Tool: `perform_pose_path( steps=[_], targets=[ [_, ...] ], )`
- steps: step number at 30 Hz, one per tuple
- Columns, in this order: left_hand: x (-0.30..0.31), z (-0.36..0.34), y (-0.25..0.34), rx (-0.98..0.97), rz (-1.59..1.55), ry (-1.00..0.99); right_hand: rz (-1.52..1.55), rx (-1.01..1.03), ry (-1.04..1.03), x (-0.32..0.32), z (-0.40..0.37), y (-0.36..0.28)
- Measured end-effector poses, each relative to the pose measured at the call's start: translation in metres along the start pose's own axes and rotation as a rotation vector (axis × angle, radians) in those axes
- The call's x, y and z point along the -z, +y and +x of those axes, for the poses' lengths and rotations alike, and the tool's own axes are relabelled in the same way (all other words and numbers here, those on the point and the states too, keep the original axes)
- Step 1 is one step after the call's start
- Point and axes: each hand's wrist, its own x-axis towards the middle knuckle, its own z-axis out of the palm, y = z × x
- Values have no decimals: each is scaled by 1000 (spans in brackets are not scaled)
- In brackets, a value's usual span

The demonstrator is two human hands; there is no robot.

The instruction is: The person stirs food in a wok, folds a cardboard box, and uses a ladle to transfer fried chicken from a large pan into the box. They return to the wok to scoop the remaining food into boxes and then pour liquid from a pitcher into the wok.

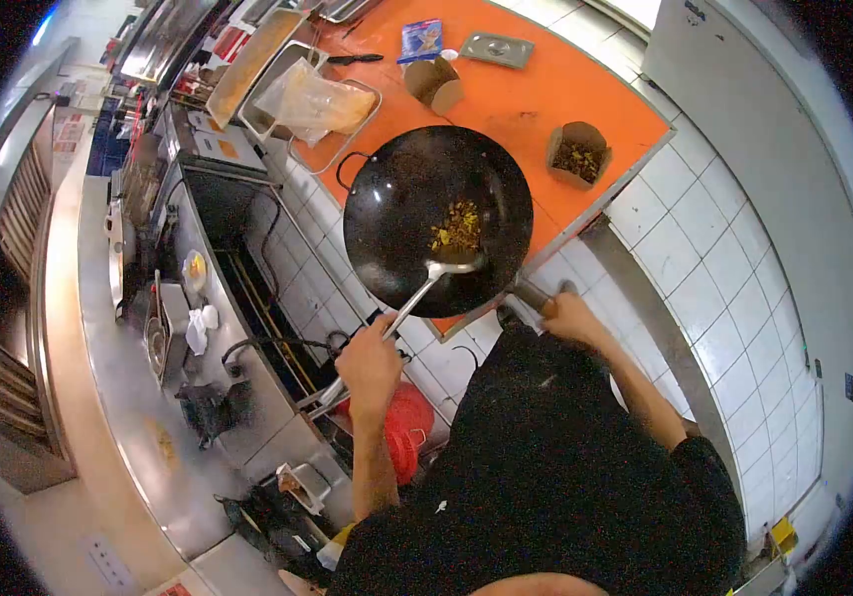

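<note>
A black wok (406, 189) is held above the edge of an orange table (585, 79), with a small heap of yellow and brown food (460, 226) inside. My left hand (369, 363) is wrapped round the long handle of a metal ladle (426, 283), whose head rests in the wok beside the food. Closed round the wok's handle at its lower right is my right hand (570, 318). One open cardboard box (578, 154) to the right of the wok holds similar dark food. Another brown box (433, 83) stands beyond the wok; its contents are hidden.
A metal lid (497, 50), a blue packet (421, 41) and a black knife (355, 60) lie on the table. Left of the wok, a plastic bag sits on a tray (292, 149). A steel counter (128, 397) runs along the left, near a red bucket (408, 432).
</note>
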Motion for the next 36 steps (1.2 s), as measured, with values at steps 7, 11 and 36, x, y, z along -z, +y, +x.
perform_pose_path(
  steps=[7,11,36],
  targets=[
    [6,24,21,-30,3,70,-2,-38,-51,-30,13,31],
    [15,44,31,-33,39,34,1,-26,-41,-16,0,14],
    [40,83,-112,150,-427,-673,19,-11,-66,-9,10,24]
  ],
)
